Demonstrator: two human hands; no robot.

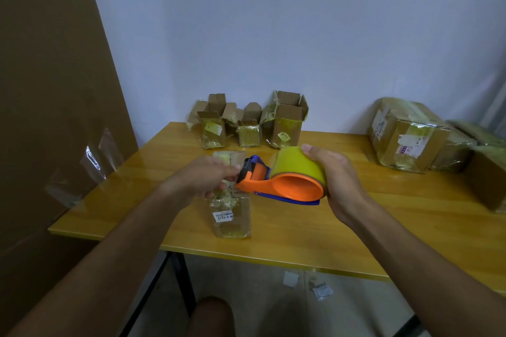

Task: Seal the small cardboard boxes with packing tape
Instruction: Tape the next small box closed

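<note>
A small cardboard box [231, 212], glossy with tape and bearing a white label, lies on the wooden table [301, 238] near its front edge. My left hand [204, 176] rests on top of this box, fingers curled at the tape end by the dispenser's mouth. My right hand [332, 172] grips the yellow tape roll of an orange and blue tape dispenser [284, 180], held just above the table to the right of the box. Three small boxes [247, 124] with open top flaps stand at the back by the wall.
Larger taped parcels [405, 135] are stacked at the table's right end. A tall cardboard sheet [49, 90] with clear tape strips leans at the left. Paper scraps [315, 286] lie on the floor under the table. My knee shows at the bottom.
</note>
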